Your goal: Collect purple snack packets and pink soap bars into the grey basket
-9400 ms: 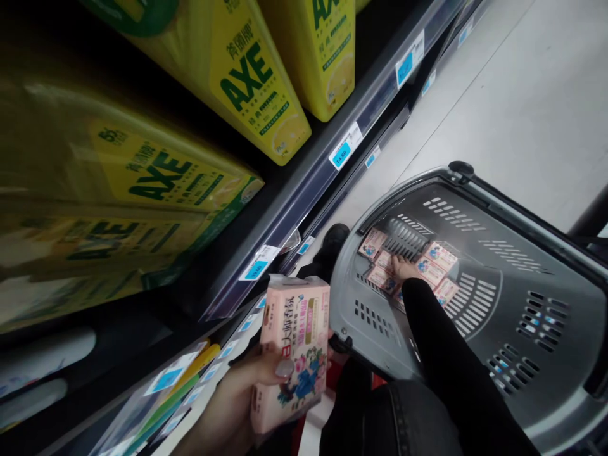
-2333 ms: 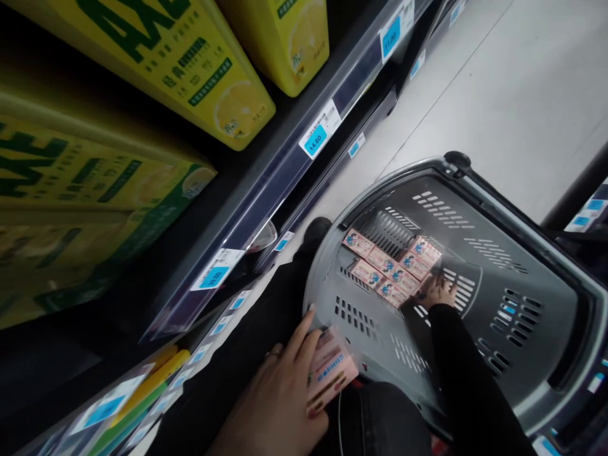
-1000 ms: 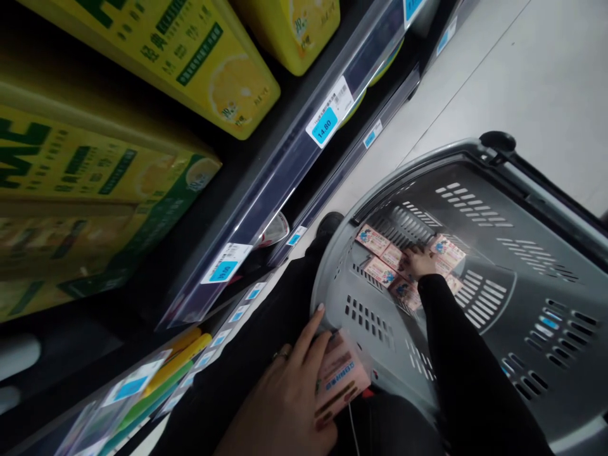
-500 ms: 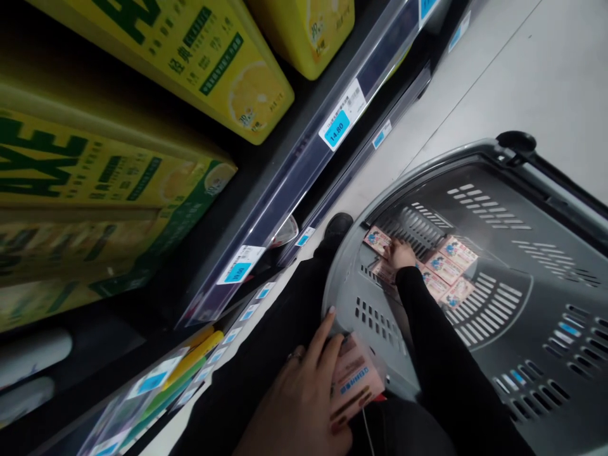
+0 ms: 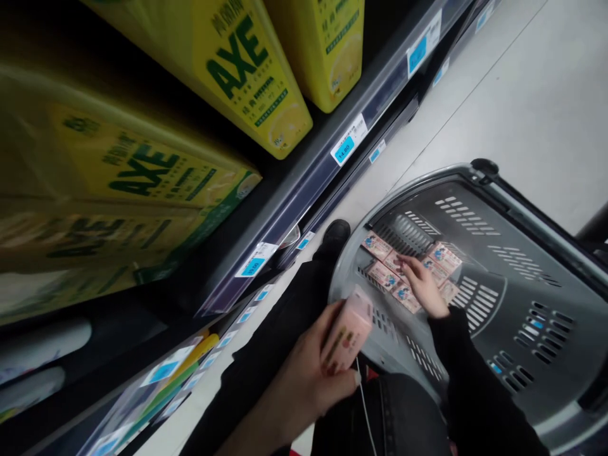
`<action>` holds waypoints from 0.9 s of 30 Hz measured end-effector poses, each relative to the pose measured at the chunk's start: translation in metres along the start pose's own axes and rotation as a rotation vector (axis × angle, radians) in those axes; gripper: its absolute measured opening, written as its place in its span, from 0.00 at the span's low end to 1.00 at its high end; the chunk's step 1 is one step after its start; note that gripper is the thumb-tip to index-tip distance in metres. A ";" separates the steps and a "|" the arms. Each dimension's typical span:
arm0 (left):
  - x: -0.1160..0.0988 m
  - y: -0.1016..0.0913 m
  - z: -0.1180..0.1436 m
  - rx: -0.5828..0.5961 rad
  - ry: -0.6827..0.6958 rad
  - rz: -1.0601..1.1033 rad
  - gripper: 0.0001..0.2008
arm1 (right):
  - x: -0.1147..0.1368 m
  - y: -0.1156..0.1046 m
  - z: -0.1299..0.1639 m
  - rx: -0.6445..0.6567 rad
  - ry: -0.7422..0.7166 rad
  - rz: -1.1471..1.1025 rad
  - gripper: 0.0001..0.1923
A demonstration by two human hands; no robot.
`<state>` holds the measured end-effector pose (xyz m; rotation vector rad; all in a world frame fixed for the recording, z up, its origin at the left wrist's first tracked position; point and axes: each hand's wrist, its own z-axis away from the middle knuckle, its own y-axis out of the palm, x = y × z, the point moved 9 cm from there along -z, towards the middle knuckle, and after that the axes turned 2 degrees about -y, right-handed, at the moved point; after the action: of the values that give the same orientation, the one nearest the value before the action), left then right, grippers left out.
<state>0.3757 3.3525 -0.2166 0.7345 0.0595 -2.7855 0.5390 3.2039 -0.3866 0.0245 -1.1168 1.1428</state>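
My left hand (image 5: 308, 370) is wrapped around a small pink box (image 5: 350, 332) with printing on it, held above my lap beside the basket's near wall. Inside the grey plastic shopping basket (image 5: 513, 278), my right hand (image 5: 422, 285) reaches down with its fingers extended over the small boxes. Its fingertips are at a box in the middle of the group; whether they press on it I cannot tell. Several pink-and-white printed boxes (image 5: 376, 244) lie on the basket floor to the left of the right hand. More of these boxes (image 5: 444, 256) sit just beyond it, partly stacked.
Store shelving fills the left side, with large yellow AXE bottles (image 5: 256, 76) and a yellow AXE carton (image 5: 142, 171). Price tags (image 5: 349, 142) line the shelf edge (image 5: 304, 202). My shoe (image 5: 336, 235) stands on the pale floor (image 5: 522, 95) between shelf and basket.
My left hand has turned the pink box more upright and raised it slightly. My right hand has shifted right, off the leftmost box, and its fingers have straightened. The view has shifted somewhat.
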 end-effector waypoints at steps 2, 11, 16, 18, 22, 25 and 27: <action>-0.005 0.009 0.001 0.103 0.016 0.319 0.37 | 0.053 -0.009 0.045 0.058 -0.109 -0.360 0.20; -0.034 0.043 0.007 0.382 0.269 0.758 0.39 | 0.181 -0.035 0.137 0.008 -0.400 -0.249 0.52; -0.042 0.044 0.011 0.485 0.345 0.687 0.36 | 0.201 -0.052 0.145 -0.111 -0.474 -0.053 0.35; -0.049 0.044 0.016 0.516 0.399 0.645 0.34 | 0.207 -0.056 0.150 -0.139 -0.500 -0.065 0.33; -0.057 0.048 0.036 0.544 0.508 0.611 0.39 | 0.209 -0.058 0.169 -0.254 -0.527 -0.104 0.32; -0.051 0.054 0.050 0.569 0.568 0.557 0.41 | 0.199 -0.049 0.183 -0.337 -0.520 -0.142 0.31; -0.046 0.053 0.052 0.515 0.625 0.449 0.42 | 0.189 -0.040 0.187 -0.374 -0.509 -0.130 0.31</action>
<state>0.4030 3.3069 -0.1479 1.4981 -0.6390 -2.0599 0.4349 3.2190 -0.1394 0.0995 -1.7434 0.8132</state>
